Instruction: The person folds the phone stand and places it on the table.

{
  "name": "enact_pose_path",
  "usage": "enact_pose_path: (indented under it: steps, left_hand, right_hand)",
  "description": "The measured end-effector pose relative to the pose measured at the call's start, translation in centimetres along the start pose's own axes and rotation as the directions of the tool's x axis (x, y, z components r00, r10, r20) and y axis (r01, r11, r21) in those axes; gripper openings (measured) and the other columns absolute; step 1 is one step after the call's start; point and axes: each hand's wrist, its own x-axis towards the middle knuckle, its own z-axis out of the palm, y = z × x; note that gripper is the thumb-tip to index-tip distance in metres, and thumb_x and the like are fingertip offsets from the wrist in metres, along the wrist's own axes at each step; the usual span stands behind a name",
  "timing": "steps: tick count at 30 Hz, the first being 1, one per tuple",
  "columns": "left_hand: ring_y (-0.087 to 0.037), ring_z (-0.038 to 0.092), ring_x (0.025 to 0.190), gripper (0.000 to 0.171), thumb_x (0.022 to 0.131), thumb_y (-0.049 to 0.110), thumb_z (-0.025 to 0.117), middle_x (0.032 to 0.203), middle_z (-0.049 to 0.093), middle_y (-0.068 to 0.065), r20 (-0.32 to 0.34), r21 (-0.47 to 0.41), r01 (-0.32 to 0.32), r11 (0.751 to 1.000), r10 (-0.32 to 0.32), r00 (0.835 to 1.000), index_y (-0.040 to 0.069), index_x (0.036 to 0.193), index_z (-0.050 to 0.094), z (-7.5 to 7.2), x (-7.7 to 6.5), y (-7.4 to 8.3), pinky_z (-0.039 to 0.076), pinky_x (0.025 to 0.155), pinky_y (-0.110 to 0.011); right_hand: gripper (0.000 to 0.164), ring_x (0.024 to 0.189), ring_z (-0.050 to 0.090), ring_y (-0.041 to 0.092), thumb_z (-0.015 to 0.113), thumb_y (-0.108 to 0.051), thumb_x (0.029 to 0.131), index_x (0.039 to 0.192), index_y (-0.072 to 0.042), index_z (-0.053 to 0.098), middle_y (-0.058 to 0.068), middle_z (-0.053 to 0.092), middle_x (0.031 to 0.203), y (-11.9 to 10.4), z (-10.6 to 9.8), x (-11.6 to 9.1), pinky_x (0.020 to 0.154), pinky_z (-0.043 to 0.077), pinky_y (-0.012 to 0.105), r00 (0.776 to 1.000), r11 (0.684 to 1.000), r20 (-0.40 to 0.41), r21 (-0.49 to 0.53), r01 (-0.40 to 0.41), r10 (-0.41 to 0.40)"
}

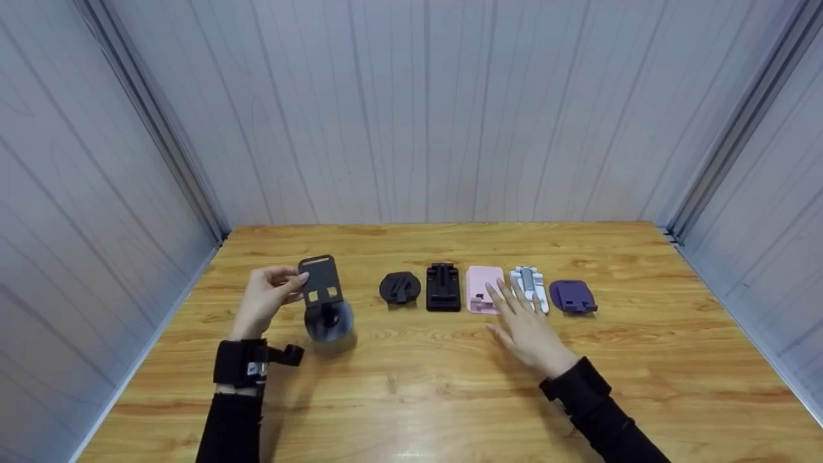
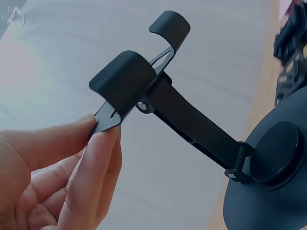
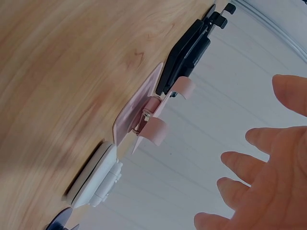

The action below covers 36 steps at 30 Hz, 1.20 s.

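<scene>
In the head view my left hand (image 1: 269,297) pinches the edge of a black phone stand (image 1: 319,280), fingers and thumb on its back plate. The stand is unfolded. Its round base (image 2: 268,201) hangs tilted, with a shadow on the table under it. The left wrist view shows two curved hooks and a hinged arm leading to that base. My right hand (image 1: 528,331) has its fingers spread over a pink phone stand (image 1: 482,283) and a white phone stand (image 1: 540,292). In the right wrist view those fingers hold nothing and appear apart from the stands.
Other folded stands lie in a row on the wooden table (image 1: 411,392): a round black one (image 1: 400,287), a rectangular black one (image 1: 443,289) and a purple one (image 1: 573,296) at the right end. Pale panel walls (image 1: 424,116) rise behind and at both sides.
</scene>
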Motion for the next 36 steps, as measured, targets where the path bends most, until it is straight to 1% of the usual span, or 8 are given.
enact_pose_path:
  steps: [5, 10, 15, 20, 25, 31, 34, 36]
  left_hand:
    - [-0.005, 0.065, 0.071, 0.027, 0.094, 0.006, 0.065, 0.079, 0.066, 0.003, 0.051, 0.007, -0.040, 0.999, 0.040, 0.998, -0.014, 0.113, 0.063, 2.5, 0.1, 0.6, 0.060, 0.071, -0.020]
    - [-0.006, 0.065, 0.070, 0.026, 0.092, 0.004, 0.067, 0.079, 0.066, 0.001, 0.107, -0.026, -0.067, 0.997, 0.070, 0.992, -0.015, 0.110, 0.064, 5.7, 0.8, 1.0, 0.061, 0.068, -0.022]
    - [-0.007, 0.065, 0.069, 0.023, 0.091, 0.001, 0.068, 0.078, 0.067, 0.000, 0.162, -0.061, -0.085, 0.995, 0.094, 0.982, -0.015, 0.107, 0.065, 8.7, 1.0, 1.4, 0.061, 0.068, -0.024]
    - [-0.010, 0.066, 0.066, 0.019, 0.091, 0.003, 0.069, 0.075, 0.069, 0.001, 0.211, -0.074, -0.109, 0.991, 0.123, 0.970, -0.012, 0.103, 0.067, 11.3, 1.4, 2.0, 0.061, 0.063, -0.024]
    - [-0.011, 0.065, 0.065, 0.018, 0.091, 0.004, 0.070, 0.074, 0.070, 0.002, 0.250, -0.086, -0.123, 0.989, 0.141, 0.958, -0.010, 0.102, 0.068, 13.6, 1.6, 3.0, 0.060, 0.062, -0.025]
    - [-0.008, 0.066, 0.067, 0.019, 0.090, 0.005, 0.071, 0.077, 0.072, 0.000, 0.287, -0.125, -0.122, 0.985, 0.154, 0.945, -0.009, 0.102, 0.069, 16.2, 1.6, 3.7, 0.063, 0.072, -0.037]
    - [-0.008, 0.067, 0.067, 0.018, 0.090, 0.004, 0.071, 0.077, 0.072, 0.000, 0.304, -0.154, -0.116, 0.981, 0.158, 0.940, -0.009, 0.102, 0.069, 17.3, 1.6, 4.0, 0.063, 0.070, -0.034]
    - [-0.008, 0.066, 0.066, 0.018, 0.089, 0.003, 0.071, 0.077, 0.072, -0.001, 0.312, -0.164, -0.118, 0.979, 0.165, 0.936, -0.010, 0.102, 0.069, 17.8, 1.6, 4.1, 0.062, 0.066, -0.028]
  right_hand:
    - [0.066, 0.150, 0.013, 0.042, 0.054, -0.029, 0.101, 0.155, -0.002, 0.026, 0.025, 0.022, 0.160, -0.2, 0.1, 0.0, 0.121, 0.013, 0.063, 1.000, 1.000, 0.018, 0.012, 0.019, -0.019]
    - [0.067, 0.150, 0.015, 0.043, 0.054, -0.030, 0.102, 0.156, -0.003, 0.025, 0.024, 0.022, 0.160, -0.3, 0.1, 0.1, 0.118, 0.016, 0.067, 0.999, 1.000, 0.043, 0.025, 0.019, -0.020]
    - [0.068, 0.150, 0.013, 0.043, 0.052, -0.031, 0.102, 0.157, -0.004, 0.021, 0.022, 0.017, 0.162, -0.5, 0.1, 0.1, 0.117, 0.015, 0.069, 0.996, 0.999, 0.083, 0.041, 0.015, -0.019]
    - [0.068, 0.151, 0.012, 0.043, 0.053, -0.029, 0.102, 0.156, -0.003, 0.021, 0.021, 0.015, 0.162, -0.5, 0.0, 0.1, 0.118, 0.015, 0.068, 0.997, 0.998, 0.080, 0.054, 0.017, -0.021]
    - [0.068, 0.149, 0.013, 0.046, 0.052, -0.027, 0.102, 0.156, -0.001, 0.019, 0.023, 0.016, 0.162, -0.4, 0.0, 0.1, 0.117, 0.014, 0.069, 0.996, 0.989, 0.079, 0.141, 0.032, -0.043]
    - [0.069, 0.148, 0.015, 0.047, 0.048, -0.031, 0.104, 0.156, 0.002, 0.015, 0.025, 0.015, 0.161, -0.3, 0.0, 0.2, 0.120, 0.015, 0.063, 0.991, 0.945, 0.126, 0.327, 0.002, -0.046]
    - [0.068, 0.148, 0.016, 0.046, 0.046, -0.032, 0.105, 0.157, -0.001, 0.014, 0.024, 0.015, 0.161, -0.1, -0.2, 0.3, 0.120, 0.014, 0.062, 0.988, 0.902, 0.153, 0.429, -0.048, -0.020]
    - [0.067, 0.149, 0.017, 0.044, 0.044, -0.031, 0.106, 0.158, -0.004, 0.013, 0.024, 0.016, 0.162, 0.0, -0.4, 0.4, 0.121, 0.014, 0.061, 0.985, 0.860, 0.174, 0.503, -0.085, -0.005]
